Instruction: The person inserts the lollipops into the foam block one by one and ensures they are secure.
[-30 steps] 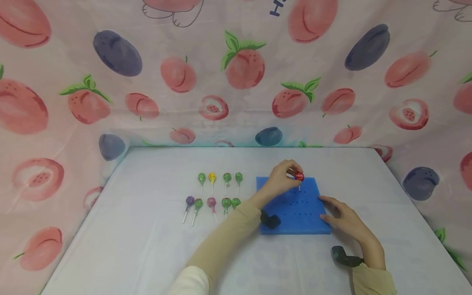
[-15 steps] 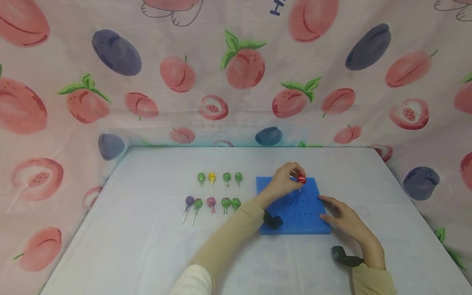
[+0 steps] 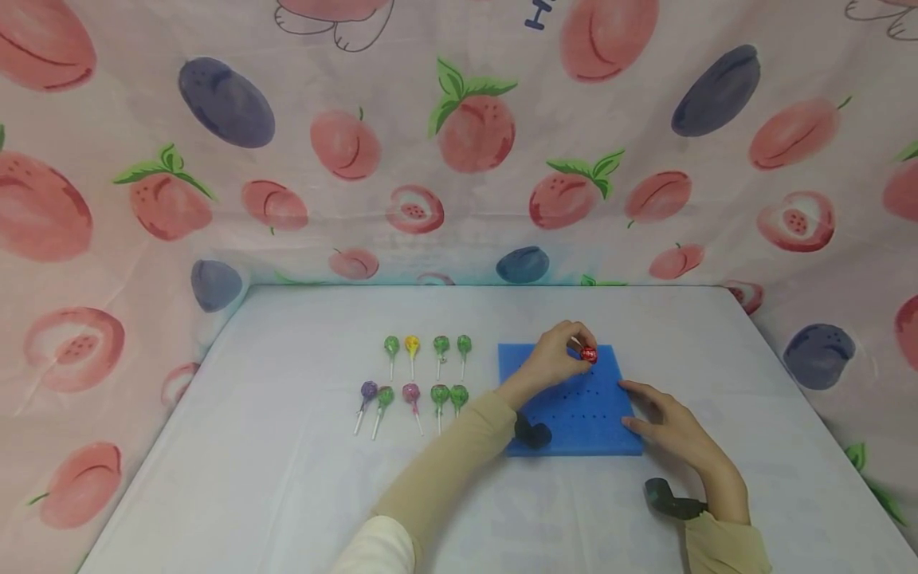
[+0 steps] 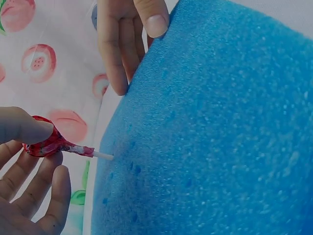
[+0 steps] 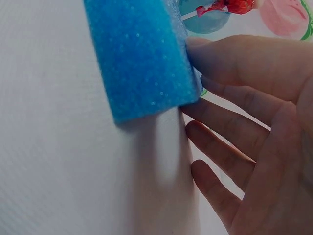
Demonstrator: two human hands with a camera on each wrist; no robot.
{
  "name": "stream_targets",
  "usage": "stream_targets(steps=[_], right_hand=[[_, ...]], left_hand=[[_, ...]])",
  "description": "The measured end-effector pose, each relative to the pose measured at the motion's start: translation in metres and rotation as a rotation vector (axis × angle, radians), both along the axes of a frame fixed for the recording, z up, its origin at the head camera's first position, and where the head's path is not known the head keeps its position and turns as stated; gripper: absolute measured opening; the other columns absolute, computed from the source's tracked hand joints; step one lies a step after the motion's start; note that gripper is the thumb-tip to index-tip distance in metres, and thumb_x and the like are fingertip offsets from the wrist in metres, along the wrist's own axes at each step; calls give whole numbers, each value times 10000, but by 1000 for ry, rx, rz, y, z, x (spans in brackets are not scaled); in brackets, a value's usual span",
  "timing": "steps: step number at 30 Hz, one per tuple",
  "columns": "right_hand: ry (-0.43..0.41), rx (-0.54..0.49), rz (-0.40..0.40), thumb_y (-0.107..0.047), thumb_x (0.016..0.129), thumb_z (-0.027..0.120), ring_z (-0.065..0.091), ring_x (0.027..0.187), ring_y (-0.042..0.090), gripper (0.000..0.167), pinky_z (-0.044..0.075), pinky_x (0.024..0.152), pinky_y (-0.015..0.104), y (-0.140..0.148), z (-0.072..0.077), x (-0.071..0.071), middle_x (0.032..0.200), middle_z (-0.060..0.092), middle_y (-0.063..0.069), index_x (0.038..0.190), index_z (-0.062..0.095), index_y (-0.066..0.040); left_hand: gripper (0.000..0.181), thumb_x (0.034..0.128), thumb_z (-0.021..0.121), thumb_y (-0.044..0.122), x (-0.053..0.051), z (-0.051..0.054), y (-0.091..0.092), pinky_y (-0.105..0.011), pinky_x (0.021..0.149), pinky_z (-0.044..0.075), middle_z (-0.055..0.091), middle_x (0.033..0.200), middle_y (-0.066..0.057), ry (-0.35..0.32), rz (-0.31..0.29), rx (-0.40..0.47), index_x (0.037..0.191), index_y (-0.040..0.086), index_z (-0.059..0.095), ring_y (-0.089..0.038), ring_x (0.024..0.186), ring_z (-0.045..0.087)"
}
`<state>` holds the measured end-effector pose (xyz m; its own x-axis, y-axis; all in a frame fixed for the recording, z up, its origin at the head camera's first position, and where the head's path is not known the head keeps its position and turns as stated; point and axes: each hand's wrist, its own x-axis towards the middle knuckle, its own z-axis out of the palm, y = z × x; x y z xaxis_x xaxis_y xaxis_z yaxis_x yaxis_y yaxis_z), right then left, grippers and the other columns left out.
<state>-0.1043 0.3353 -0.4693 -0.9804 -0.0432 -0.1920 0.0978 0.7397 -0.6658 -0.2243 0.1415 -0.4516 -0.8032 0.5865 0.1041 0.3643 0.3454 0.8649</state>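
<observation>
In the head view my left hand [image 3: 551, 359] pinches a red-wrapped lollipop [image 3: 589, 355] by its candy end, over the far right part of a blue foam board [image 3: 574, 442]. The left wrist view shows the lollipop's white stick [image 4: 103, 156] pointing at the board, its tip at the surface among small holes [image 4: 137, 169]. Whether the tip has entered a hole I cannot tell. My right hand [image 3: 674, 426] touches the board's right edge with its fingertips, the fingers spread and loosely bent in the right wrist view.
Left of the board lie several wrapped lollipops in two rows, among them a yellow one [image 3: 412, 345], a purple one [image 3: 369, 391] and a pink one [image 3: 411, 393]. A white cloth [image 3: 287, 478] covers the table. A fruit-print curtain [image 3: 459, 215] rises behind it.
My left hand has brought the red lollipop slightly right and down toward the board, and its stick is now hidden in the head view. The right hand stays put.
</observation>
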Motion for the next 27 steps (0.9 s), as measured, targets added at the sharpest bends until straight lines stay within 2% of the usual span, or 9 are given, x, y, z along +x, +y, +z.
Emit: stream_targets(steps=[16, 27], right_hand=[[21, -6, 10, -331, 901, 649, 239, 1388, 530, 667, 240, 1084, 685, 0, 0, 0, 1507, 311, 300, 1440, 388, -37], [17, -10, 12, -331, 901, 650, 231, 1391, 532, 668, 232, 1081, 695, 1, 0, 0, 1510, 307, 300, 1440, 387, -38]], left_hand=[[238, 809, 738, 39, 3, -4, -1, -137, 729, 490, 592, 1045, -35, -3, 16, -2, 987, 139, 616, -118, 941, 616], [242, 812, 737, 41, 5, -5, -1, -136, 747, 497, 589, 1038, -36, 19, 13, 4, 995, 138, 611, -146, 951, 625]])
